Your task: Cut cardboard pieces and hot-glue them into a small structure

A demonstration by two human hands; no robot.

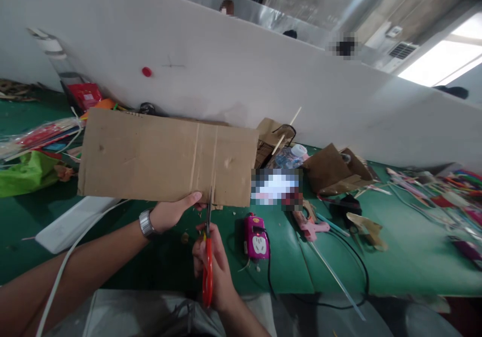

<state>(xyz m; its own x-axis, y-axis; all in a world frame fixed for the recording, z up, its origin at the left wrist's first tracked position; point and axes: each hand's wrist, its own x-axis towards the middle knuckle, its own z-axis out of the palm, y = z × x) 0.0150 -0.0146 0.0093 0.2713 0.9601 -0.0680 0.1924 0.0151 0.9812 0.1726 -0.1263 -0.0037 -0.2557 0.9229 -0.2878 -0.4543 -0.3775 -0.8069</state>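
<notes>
A large flat piece of cardboard (150, 158) is held up above the green table, tilted toward me, with two pale crease lines running down its right part. My left hand (173, 211) grips its lower edge, thumb on the front face and fingers behind it. In my right hand (216, 264) is a pair of scissors (208, 266) with red handles, pointing away from me. Their blades meet the cardboard's lower edge near the right crease, just right of my left thumb. How far the blades are into the cardboard, I cannot tell.
A pink power socket (257, 239) with a black cord sits right of the scissors, and a pink glue gun (311, 226) lies farther right. Beyond stands an open cardboard box (337, 171). A white cable crosses my left forearm. A white partition (211, 76) rises behind the table.
</notes>
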